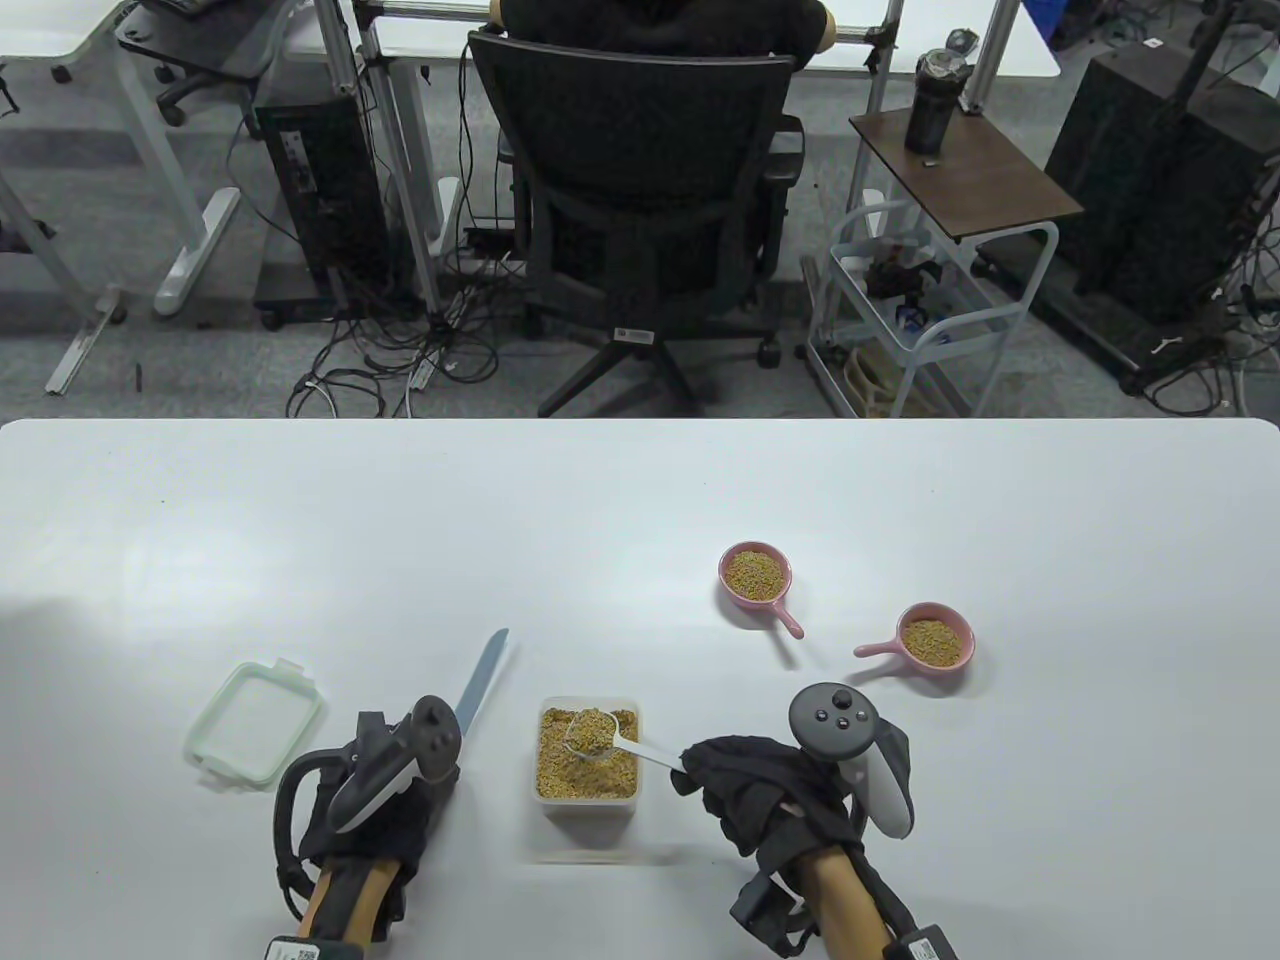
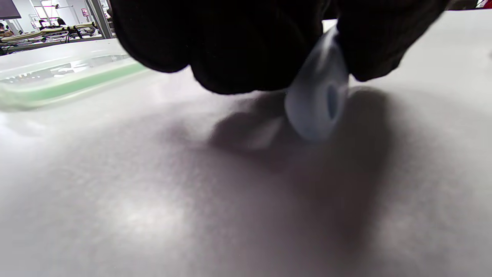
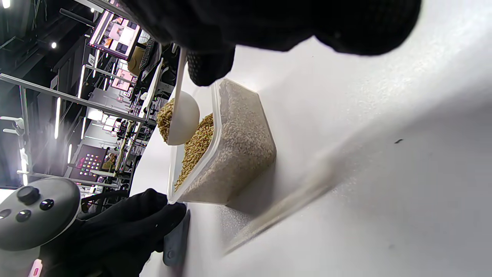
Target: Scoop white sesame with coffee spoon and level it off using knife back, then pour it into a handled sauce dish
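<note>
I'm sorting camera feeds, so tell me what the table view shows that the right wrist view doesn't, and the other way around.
Only the table view shows the two pink handled sauce dishes, both already holding sesame, and the green-rimmed lid. Only the right wrist view shows the spoon's white underside and the container's frosted side wall. Both show the sesame container, the heaped spoon held by the right hand, and the left hand gripping the knife.

A: Where did the table view sit?
B: High above the white worktop [image 1: 640,520], looking down.
A: And the wrist views?
B: Close and low; the right one, turned sideways, shared the clear plastic sesame tub [image 3: 234,154] with the overhead.
</note>
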Available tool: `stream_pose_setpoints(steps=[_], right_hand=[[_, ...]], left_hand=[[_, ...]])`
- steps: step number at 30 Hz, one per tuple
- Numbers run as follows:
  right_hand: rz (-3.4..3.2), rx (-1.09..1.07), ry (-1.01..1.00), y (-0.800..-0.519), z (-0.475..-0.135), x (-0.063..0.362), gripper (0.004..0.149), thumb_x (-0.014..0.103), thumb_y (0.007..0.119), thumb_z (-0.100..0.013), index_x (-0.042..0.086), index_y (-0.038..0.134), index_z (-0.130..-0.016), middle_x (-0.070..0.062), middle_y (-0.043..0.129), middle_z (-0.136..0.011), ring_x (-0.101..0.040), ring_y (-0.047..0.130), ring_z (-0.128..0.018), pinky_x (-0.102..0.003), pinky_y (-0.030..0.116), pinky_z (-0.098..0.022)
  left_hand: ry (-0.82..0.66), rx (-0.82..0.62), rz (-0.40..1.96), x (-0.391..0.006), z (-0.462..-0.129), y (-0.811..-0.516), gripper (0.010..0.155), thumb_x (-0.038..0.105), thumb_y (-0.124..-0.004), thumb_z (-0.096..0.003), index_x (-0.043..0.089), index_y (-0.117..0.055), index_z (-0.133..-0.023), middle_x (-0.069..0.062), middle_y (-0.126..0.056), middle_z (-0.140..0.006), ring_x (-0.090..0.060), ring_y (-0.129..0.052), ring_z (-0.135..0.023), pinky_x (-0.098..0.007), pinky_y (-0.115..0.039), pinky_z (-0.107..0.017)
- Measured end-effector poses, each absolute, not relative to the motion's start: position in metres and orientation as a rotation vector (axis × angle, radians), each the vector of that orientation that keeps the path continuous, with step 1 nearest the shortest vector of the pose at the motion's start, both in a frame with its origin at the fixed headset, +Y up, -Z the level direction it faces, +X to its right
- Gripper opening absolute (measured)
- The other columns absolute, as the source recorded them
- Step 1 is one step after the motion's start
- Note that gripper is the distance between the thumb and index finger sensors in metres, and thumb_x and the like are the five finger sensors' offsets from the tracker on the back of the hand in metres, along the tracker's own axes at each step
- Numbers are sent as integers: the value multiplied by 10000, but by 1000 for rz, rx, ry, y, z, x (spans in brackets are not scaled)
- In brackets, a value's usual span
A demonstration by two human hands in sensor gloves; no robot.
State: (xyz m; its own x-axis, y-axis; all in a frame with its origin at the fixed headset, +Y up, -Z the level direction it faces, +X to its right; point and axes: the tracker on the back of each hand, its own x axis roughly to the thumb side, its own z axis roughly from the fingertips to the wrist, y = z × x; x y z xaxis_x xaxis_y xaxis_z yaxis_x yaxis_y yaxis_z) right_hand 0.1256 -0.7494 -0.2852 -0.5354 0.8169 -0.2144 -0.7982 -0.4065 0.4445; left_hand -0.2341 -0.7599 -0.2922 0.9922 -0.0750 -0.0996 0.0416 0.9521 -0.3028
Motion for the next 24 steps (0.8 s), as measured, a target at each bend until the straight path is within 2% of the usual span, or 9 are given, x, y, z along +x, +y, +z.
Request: stream_pose_setpoints(steps=[8,15,20,24], right_hand=[[2045,47,616,-749,-285,126,405,344,701,-623,64,908,-830,63,918,-392,-127,908,-217,-428,838,-297],[2049,48,616,-749,-285,126,406,344,701,-623,63,908,-831,64,918,-392,-128,908,-217,-428,837,-298],[2048,47,610,-748,-285,127,406,344,700,-623,63,908,-830,63,918,-392,-128,908,-217,-429,838,-298],[2047,47,607,-748,-285,127,406,343,701,-623,63,909,-830,63,918,-393,-128,908,-217,-429,837,-298]], left_hand=[[-28,-106,155,-222,-275,-728,484,558,-774,-552,245,-773,-921,43,-956,-808,-145,-1033,-563,-451,-828,-571],[-172,32,295,-207,-259,-707,482,537,-787,-555,231,-801,-927,5,-965,-768,-158,-1024,-556,-468,-817,-583],[-331,30,365,-193,-252,-703,495,538,-786,-555,227,-792,-940,0,-949,-766,-158,-1008,-571,-473,-803,-601],[-376,-33,327,-183,-250,-706,493,544,-783,-556,236,-789,-941,7,-945,-769,-153,-1004,-578,-471,-799,-609]])
